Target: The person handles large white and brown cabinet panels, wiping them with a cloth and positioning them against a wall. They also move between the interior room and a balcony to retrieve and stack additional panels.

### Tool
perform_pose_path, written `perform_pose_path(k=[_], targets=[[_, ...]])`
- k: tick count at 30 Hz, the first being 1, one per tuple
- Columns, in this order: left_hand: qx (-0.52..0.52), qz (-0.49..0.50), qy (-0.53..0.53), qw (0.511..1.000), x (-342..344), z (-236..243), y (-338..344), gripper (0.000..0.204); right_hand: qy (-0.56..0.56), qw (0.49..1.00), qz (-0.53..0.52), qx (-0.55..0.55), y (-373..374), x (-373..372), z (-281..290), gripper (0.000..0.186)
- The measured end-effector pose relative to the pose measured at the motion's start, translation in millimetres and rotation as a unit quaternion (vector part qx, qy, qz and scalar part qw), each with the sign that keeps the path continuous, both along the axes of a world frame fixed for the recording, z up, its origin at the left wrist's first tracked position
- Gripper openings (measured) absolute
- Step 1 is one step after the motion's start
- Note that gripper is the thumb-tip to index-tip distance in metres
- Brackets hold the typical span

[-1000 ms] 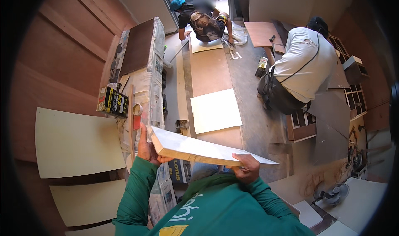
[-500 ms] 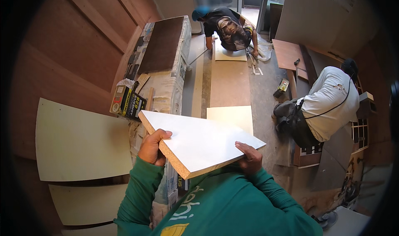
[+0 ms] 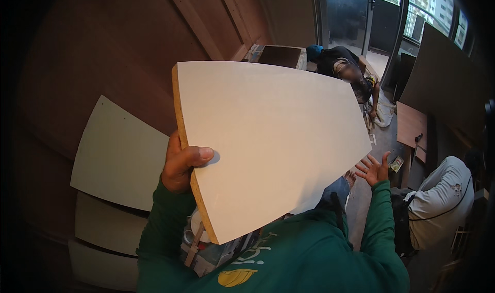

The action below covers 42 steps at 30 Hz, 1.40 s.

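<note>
Brown panelling (image 3: 129,61) backs a white board (image 3: 273,138) partly hiding the left hand (image 3: 179,168).

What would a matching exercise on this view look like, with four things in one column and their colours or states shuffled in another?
Things:
1. left hand
2. right hand
3. held board
4. co-worker's cap

Colours or states:
A. blue
B. open, fingers spread
C. pale face, brown edge
D. gripping, thumb on top

Pairs: 1-D, 2-B, 3-C, 4-A
</note>
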<state>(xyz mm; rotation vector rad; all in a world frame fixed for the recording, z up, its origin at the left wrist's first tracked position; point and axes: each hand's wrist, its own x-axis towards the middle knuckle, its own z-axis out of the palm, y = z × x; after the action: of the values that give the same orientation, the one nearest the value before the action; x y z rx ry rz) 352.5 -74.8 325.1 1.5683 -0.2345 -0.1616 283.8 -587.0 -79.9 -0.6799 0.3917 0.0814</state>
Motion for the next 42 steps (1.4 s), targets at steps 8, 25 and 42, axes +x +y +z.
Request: perform_pose_path(k=[8,25,42], targets=[[0.015,0.173,0.044,0.984,63,-66,-64,0.076,0.148,0.968,0.196,-0.055,-62,142,-85,0.105],[-0.051,0.403,0.188,0.894,217,-111,-250,0.075,0.074,0.650,0.527,-0.543,-182,557,-18,0.100],[-0.035,0.587,0.266,0.764,230,-198,-201,0.032,0.089,0.635,0.353,-0.681,-66,714,47,0.088]])
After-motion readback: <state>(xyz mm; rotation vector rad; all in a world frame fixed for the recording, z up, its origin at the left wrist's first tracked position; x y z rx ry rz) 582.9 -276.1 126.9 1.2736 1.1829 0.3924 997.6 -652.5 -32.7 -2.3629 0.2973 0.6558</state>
